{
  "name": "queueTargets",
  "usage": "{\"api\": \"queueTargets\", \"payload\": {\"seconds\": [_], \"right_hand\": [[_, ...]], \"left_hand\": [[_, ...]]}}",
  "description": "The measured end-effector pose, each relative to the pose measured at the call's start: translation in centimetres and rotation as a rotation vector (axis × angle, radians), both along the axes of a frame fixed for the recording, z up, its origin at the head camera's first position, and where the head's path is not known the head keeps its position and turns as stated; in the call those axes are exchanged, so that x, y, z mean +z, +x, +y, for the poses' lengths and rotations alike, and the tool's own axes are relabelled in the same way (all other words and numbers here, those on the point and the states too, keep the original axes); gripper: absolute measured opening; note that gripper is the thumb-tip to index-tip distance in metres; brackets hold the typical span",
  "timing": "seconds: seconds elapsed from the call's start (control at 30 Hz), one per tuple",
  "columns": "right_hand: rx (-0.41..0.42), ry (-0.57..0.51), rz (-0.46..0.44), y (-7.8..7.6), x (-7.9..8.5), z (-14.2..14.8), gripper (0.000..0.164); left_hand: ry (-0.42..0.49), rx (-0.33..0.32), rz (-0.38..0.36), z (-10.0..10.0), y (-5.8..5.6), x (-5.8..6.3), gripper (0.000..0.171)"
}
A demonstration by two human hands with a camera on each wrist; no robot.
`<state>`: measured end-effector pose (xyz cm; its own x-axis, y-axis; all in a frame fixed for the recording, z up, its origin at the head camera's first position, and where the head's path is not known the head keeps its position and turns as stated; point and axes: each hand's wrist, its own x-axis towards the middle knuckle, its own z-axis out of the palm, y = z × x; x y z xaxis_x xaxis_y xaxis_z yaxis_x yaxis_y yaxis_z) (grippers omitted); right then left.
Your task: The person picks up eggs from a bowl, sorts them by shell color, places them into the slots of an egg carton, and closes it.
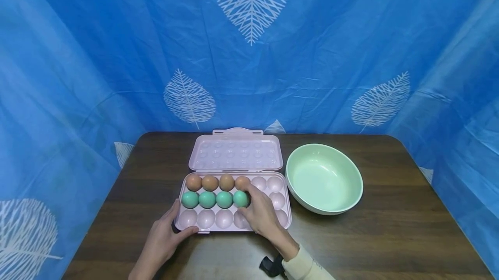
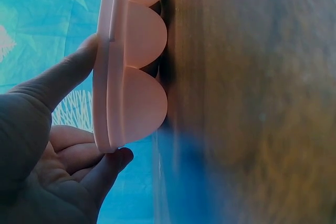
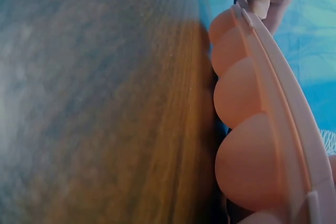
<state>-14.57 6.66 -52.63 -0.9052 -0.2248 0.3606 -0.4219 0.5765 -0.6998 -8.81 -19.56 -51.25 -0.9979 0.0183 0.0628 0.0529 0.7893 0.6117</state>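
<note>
A pink egg tray (image 1: pixel 232 229) lies open on the table, its lid (image 1: pixel 235 154) folded back behind it. Several brown eggs (image 1: pixel 210 183) fill part of the far row. In the middle row sit several green eggs (image 1: pixel 207 200). My right hand (image 1: pixel 260 211) reaches over the tray and pinches the rightmost green egg (image 1: pixel 240 199) between thumb and finger, at its cup. My left hand (image 1: pixel 163 234) grips the near left corner of the tray, thumb on the front rim and fingers along the side. In the right wrist view, the pinched egg is hidden.
A pale green bowl (image 1: pixel 327 180) stands right of the tray, close to its edge. Under both is a dark wooden table (image 1: pixel 393 228). Blue cloth (image 1: pixel 273 76) with white leaf prints hangs behind and at both sides.
</note>
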Motion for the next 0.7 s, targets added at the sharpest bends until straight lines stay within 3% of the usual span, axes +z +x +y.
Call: {"api": "queueTargets", "payload": {"seconds": [0.17,0.53,0.7], "right_hand": [[0.014,0.010,0.041,-0.09,-0.10,0.04,0.038],[0.027,-0.010,-0.023,0.30,0.32,0.09,0.041],[0.030,-0.017,-0.025,0.46,0.70,0.20,0.046]], "left_hand": [[-0.006,0.000,-0.014,-0.04,-0.03,0.12,0.100],[0.005,-0.020,0.034,-0.14,0.26,0.27,0.098],[0.002,-0.011,-0.011,-0.07,0.35,0.63,0.100]]}}
